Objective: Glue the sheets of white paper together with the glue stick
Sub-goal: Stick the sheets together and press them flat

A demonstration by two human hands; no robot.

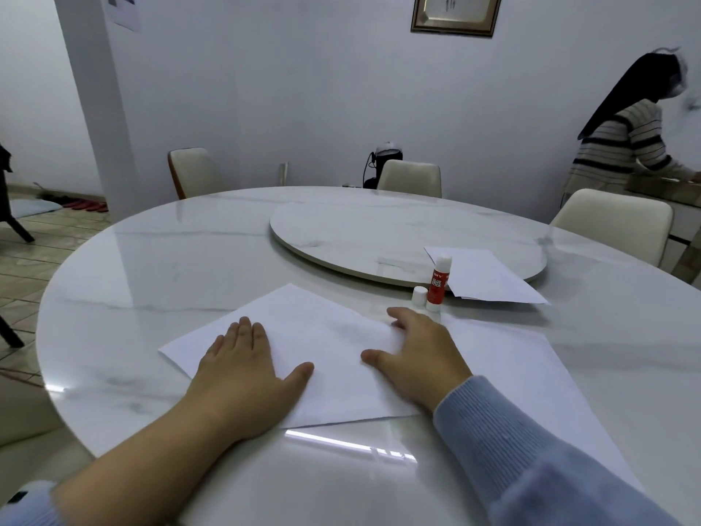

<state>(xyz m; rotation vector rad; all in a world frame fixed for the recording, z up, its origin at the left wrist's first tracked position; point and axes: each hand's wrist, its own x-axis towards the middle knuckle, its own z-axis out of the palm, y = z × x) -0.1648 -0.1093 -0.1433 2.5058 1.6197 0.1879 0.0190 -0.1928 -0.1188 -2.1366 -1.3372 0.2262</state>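
Note:
A white sheet of paper (303, 328) lies on the round marble table, overlapping a second sheet (531, 366) that extends to the right under my right arm. My left hand (246, 366) rests flat on the left part of the top sheet, fingers spread. My right hand (413, 354) presses flat on the overlap, palm down. A red and white glue stick (438, 282) stands upright just beyond my right hand, uncapped, with its white cap (419, 296) beside it. More white paper (481, 275) lies farther right, partly on the turntable.
A round marble turntable (379, 229) sits at the table's middle. Cream chairs (409, 178) stand around the far edge. A person in a striped sweater (626, 146) bends over a counter at the far right.

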